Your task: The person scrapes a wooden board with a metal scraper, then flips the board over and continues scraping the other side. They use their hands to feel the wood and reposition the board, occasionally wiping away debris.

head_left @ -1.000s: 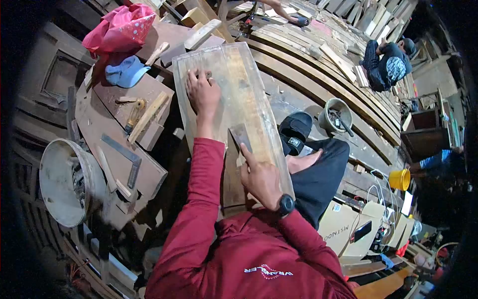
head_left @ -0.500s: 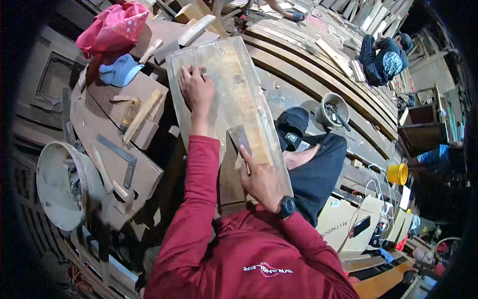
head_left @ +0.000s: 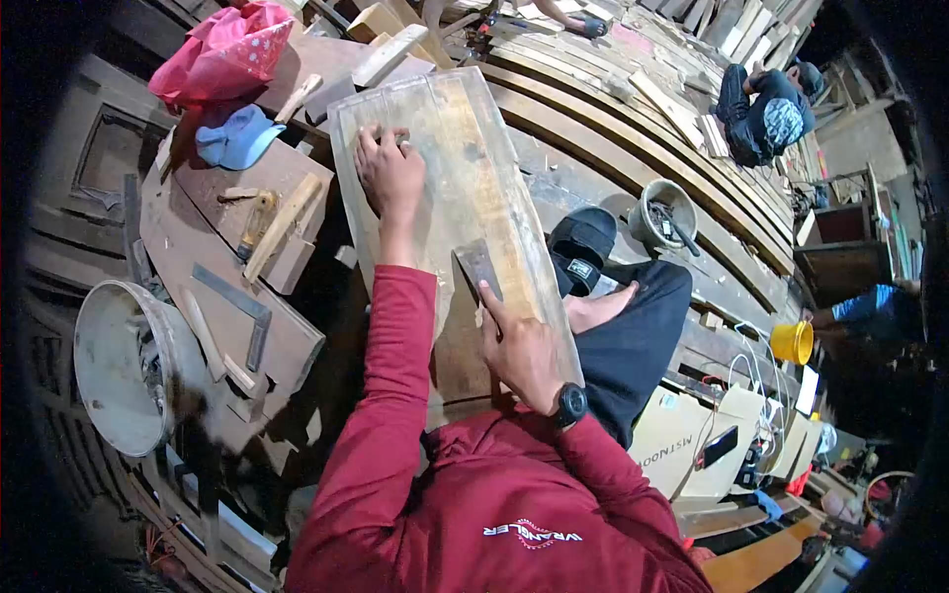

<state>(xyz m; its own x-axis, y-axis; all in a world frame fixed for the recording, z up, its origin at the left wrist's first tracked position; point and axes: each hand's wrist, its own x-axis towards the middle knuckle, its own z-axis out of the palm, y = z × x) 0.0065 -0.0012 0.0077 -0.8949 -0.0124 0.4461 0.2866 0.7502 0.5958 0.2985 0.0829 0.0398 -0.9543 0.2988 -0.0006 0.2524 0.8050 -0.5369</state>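
Observation:
A long wooden board [head_left: 494,188] with pale and darker stretches lies before me, its near end by my lap. My left hand [head_left: 390,178] rests on the upper left part of the board, fingers somewhat bent and apart, holding nothing. Lower down, my right hand [head_left: 524,356] is wrapped round a flat metal blade tool [head_left: 474,267], index finger stretched along the blade. The blade lies against the board's surface. The tool's handle is mostly hidden in my palm.
On the left are a metal square [head_left: 259,331], a blue cap [head_left: 237,136], a pink bag [head_left: 222,54] and a white bucket [head_left: 129,366]. At right stand a grey bucket [head_left: 664,212] and a yellow bucket [head_left: 791,343]. A person [head_left: 766,114] sits at the upper right.
The view has shifted slightly. Both hands keep nearly the same places on the board, and the blade shows only a very small shift.

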